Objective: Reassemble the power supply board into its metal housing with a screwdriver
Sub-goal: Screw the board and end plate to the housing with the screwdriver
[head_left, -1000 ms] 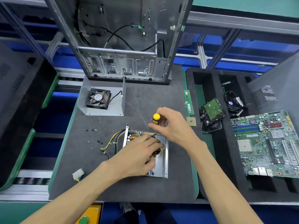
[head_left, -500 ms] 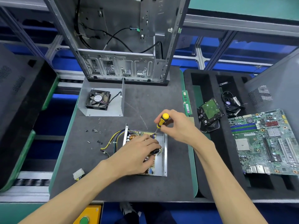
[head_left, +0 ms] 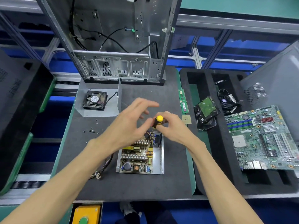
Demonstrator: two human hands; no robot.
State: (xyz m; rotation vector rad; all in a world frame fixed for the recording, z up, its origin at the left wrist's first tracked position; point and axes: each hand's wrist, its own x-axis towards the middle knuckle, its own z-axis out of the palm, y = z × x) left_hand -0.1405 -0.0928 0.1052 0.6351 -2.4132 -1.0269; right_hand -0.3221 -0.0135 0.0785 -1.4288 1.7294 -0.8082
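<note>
Gripping screwdriver (head_left: 157,121), right fingers (head_left: 166,118) curled.

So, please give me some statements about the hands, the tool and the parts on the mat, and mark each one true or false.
1. The right hand grips the screwdriver. True.
2. The left hand presses flat on the power supply board. False: it is raised above the board, fingers spread.
3. The board lies in its metal housing. True.
4. The fan lies on the motherboard. False: it sits on a metal cover left of the hands.
5. Loose screws lie on the mat. True.
</note>
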